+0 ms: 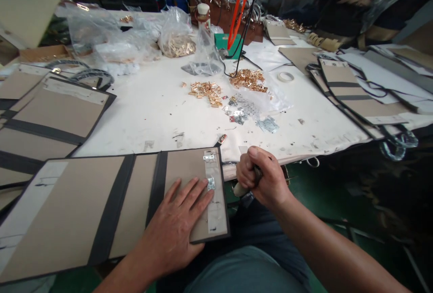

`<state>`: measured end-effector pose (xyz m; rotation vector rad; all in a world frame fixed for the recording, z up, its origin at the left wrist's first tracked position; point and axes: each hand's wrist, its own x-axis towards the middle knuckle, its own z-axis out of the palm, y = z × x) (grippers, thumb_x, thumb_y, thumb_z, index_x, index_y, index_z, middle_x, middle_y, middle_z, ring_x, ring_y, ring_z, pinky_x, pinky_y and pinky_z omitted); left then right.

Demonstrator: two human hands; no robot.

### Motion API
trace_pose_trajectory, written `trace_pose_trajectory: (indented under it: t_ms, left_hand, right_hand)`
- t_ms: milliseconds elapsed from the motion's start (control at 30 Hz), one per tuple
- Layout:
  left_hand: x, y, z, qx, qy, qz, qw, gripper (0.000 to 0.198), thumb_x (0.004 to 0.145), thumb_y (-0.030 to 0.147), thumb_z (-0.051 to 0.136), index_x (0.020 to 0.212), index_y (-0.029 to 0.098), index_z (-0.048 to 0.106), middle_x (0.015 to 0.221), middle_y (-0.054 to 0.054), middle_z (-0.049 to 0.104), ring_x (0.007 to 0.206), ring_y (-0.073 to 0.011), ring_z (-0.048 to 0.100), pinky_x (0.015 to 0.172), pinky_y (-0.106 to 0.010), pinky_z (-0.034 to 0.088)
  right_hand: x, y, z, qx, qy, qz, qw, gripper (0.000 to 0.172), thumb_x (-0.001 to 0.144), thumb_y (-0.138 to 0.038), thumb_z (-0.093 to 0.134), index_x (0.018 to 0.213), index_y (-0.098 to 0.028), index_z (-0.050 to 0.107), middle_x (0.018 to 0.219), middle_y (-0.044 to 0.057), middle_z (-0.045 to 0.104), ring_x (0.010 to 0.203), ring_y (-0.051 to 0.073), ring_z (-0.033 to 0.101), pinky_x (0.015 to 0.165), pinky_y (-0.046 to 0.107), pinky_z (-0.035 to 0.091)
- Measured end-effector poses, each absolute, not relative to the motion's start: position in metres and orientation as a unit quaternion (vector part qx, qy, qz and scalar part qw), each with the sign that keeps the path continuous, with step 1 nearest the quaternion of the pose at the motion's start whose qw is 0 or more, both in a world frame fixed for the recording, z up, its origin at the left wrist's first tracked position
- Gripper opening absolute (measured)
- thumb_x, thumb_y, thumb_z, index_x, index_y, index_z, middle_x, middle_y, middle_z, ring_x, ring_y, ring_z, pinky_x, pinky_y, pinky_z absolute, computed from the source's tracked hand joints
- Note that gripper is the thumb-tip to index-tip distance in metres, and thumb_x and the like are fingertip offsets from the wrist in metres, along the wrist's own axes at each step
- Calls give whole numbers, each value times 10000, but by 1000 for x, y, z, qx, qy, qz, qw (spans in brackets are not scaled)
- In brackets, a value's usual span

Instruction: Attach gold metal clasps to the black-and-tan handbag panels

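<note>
White table (152,117): flat, smudged top. Panel (89,194), at its near edge: long, matte grey-brown, with dark bands and pale end strips. Left hand (181,221): flat, fingers spread upon the panel. Right hand (265,178): clenched, beside the panel, around a mostly hidden object (240,189) with a pale, rounded end. Metal plate (211,184): small, thin, silvery, at the left fingertips.

Flat, black-banded beige panel (134,203)
</note>
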<state>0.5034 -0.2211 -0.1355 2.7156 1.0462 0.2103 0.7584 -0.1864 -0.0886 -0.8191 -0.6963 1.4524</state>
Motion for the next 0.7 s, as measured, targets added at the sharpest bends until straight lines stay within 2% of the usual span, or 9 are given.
trace_pose_trajectory:
  t_ms: [300,433,567,700]
  left_hand:
    - [506,-215,-143,921,364,81,112,908,855,686,712,1620,283,434,1718,-76,377,1571,-346,349,1348,-553,57]
    - [506,-216,-141,923,361,70,113,894,864,679,705,1618,280,435,1721,-88,370,1574,-351,336,1342,-575,68]
    - [506,-217,-142,925,358,76,103,867,876,649,708,1612,274,444,1696,-98,413,1564,-354,345,1343,-584,56]
    - [506,-216,-150,926,355,80,98,912,879,640,699,1646,258,386,1691,-126,411,1569,-372,329,1338,-602,65]
  right_hand:
    - [739,-166,-83,-352,-326,598,642,459,889,-489,769,640,-223,490,502,-67,423,392,89,364,385,243,303]
    - [724,-154,-97,-344,-339,600,638,466,913,-504,747,648,-225,483,503,-69,425,390,90,364,390,241,301]
    - [717,-157,-113,-371,-397,588,599,491,943,-544,718,646,-231,483,504,-59,436,421,107,380,423,258,314]
    - [716,-169,-114,-387,-531,528,538,493,963,-534,702,628,-227,508,552,-22,511,521,139,444,534,301,386]
